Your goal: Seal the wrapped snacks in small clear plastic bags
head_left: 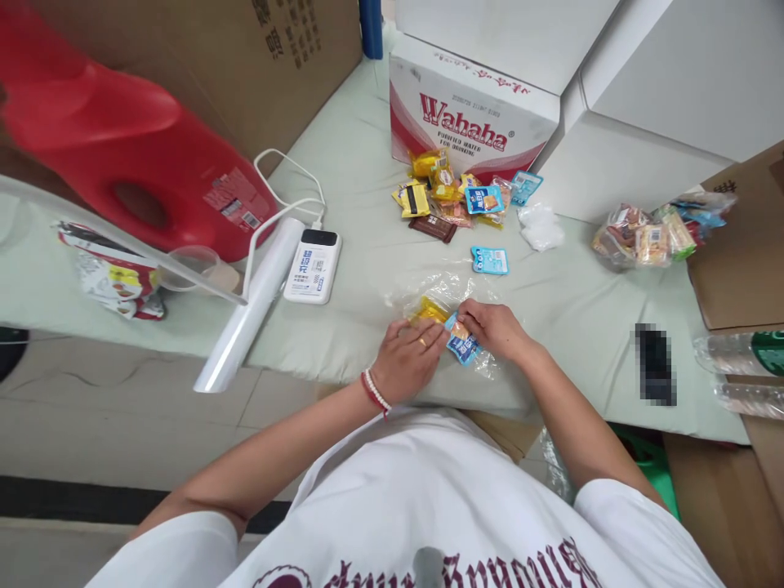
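Left hand (409, 355) pinches a yellow snack packet (429, 310); right hand (493, 327) grips a blue snack packet (462, 343). Both packets sit between the hands, inside a clear plastic bag (447, 286) on the table (569, 302).

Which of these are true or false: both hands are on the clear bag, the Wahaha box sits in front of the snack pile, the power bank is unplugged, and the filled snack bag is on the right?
1. Both the left hand and the right hand are at the clear plastic bag. True.
2. The Wahaha box stands nearer the person than the snack pile. False: it stands behind the pile.
3. The power bank has no cable. False: a white cable runs into it.
4. A filled snack bag lies at the right. True.
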`<action>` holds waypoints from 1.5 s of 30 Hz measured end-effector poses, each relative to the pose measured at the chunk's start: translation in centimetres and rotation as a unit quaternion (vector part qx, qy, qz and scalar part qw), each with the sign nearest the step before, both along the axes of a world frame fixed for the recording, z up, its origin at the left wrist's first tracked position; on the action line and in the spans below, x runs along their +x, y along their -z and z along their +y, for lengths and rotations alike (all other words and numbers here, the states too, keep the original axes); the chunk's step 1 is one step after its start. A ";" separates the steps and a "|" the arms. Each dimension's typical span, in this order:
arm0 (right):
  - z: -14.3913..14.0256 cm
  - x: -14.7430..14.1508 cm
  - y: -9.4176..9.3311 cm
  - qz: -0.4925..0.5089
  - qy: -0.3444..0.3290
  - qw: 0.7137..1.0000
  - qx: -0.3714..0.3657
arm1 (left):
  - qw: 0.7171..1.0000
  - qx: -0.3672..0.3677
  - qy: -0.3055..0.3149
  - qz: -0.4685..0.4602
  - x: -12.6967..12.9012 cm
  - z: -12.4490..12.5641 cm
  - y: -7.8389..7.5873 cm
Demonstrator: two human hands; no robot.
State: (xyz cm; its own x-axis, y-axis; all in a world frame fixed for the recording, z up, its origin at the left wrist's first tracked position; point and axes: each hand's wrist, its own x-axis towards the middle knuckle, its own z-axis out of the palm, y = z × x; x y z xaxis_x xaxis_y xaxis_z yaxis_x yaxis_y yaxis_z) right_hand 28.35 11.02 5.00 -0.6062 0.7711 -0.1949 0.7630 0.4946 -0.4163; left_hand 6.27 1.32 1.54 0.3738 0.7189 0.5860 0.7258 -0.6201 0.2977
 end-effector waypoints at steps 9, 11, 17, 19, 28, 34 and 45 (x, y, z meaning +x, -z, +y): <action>0.2 1.2 0.8 0.126 -0.024 0.992 0.006 | 0.975 -0.187 -0.117 -0.032 2.5 3.5 1.1; 1.7 1.9 0.8 0.149 0.064 0.985 0.065 | 0.972 -0.193 -0.127 -0.034 2.7 3.6 0.9; 5.9 3.0 2.4 0.054 0.241 0.969 0.007 | 0.972 -0.179 -0.148 -0.031 2.8 3.9 0.8; 5.9 3.1 2.1 0.113 0.233 0.964 -0.062 | 0.971 -0.176 -0.157 -0.030 2.7 3.8 0.8; -2.8 -0.7 -1.1 0.146 -0.043 0.988 -0.026 | 0.958 -0.203 -0.187 -0.083 2.9 4.1 1.9; -6.0 -3.4 1.7 -0.041 -0.047 0.998 0.031 | 0.949 -0.213 -0.065 -0.223 -3.5 6.0 3.1; -5.4 -3.8 0.7 -0.023 -0.052 0.998 -0.024 | 0.901 -0.354 -0.207 -0.141 -2.9 8.0 0.0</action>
State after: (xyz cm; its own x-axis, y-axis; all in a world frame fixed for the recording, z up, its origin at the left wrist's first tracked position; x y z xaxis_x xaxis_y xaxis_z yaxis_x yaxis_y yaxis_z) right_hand 24.58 5.57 4.35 -0.6719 0.6934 -0.2603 0.7276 0.5521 -0.4072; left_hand 3.40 9.36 1.51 -0.1051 0.9935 -0.0438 0.6855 0.1043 0.7206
